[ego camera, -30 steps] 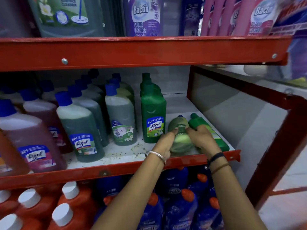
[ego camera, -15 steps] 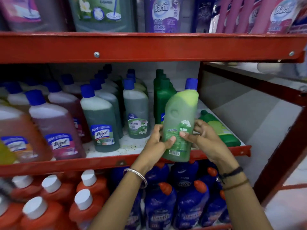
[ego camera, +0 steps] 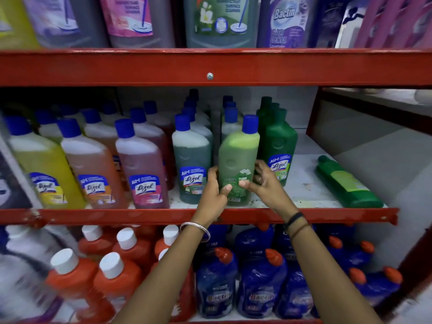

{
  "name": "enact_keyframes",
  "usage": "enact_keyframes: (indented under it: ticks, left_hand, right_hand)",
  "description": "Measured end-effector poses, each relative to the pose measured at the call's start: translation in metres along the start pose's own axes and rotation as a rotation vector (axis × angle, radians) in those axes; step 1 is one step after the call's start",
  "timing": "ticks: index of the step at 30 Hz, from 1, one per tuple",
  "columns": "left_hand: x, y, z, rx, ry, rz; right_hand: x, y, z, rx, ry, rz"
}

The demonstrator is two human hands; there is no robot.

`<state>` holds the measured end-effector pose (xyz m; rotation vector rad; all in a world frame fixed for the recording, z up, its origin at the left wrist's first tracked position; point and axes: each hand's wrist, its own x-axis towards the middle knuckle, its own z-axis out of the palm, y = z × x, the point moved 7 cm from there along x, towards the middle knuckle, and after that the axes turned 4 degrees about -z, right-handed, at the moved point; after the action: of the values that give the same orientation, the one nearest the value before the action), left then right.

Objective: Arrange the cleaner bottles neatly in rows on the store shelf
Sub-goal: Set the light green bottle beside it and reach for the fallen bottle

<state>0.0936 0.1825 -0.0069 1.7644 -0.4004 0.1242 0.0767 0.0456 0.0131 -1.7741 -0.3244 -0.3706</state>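
Note:
A light green floor cleaner bottle (ego camera: 237, 157) with a blue cap stands upright at the front of the middle shelf (ego camera: 304, 190), between a dark teal bottle (ego camera: 191, 157) and a dark green bottle (ego camera: 279, 146). My left hand (ego camera: 214, 191) grips its lower left side and my right hand (ego camera: 265, 183) holds its lower right side. Another green bottle (ego camera: 346, 183) lies on its side at the right end of the shelf. Rows of blue-capped yellow, orange and pink bottles (ego camera: 93, 164) fill the left.
A red shelf beam (ego camera: 210, 66) runs overhead with large cleaner bottles (ego camera: 217, 19) above it. Below are orange bottles with white caps (ego camera: 112, 277) and blue bottles with orange caps (ego camera: 257, 281). A red upright post (ego camera: 313, 113) bounds the right side.
The light green bottle was lying on the shelf, was lifted upright in both hands, and now stands at the front of the row left of the dark green bottles. The view shifted left.

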Motion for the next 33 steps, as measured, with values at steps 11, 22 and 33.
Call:
enact_keyframes:
  ticks: [11, 22, 33]
  left_hand:
    - [-0.015, 0.004, 0.000, 0.064, 0.076, 0.134]
    - [-0.016, 0.006, 0.010, -0.026, 0.027, 0.021]
    - [-0.026, 0.004, 0.016, 0.239, 0.009, -0.024]
  right_hand:
    - [-0.019, 0.010, -0.014, -0.117, 0.206, 0.028]
    - [-0.011, -0.006, -0.001, -0.080, 0.089, 0.062]
    - [0.009, 0.015, -0.024, -0.026, -0.081, 0.115]
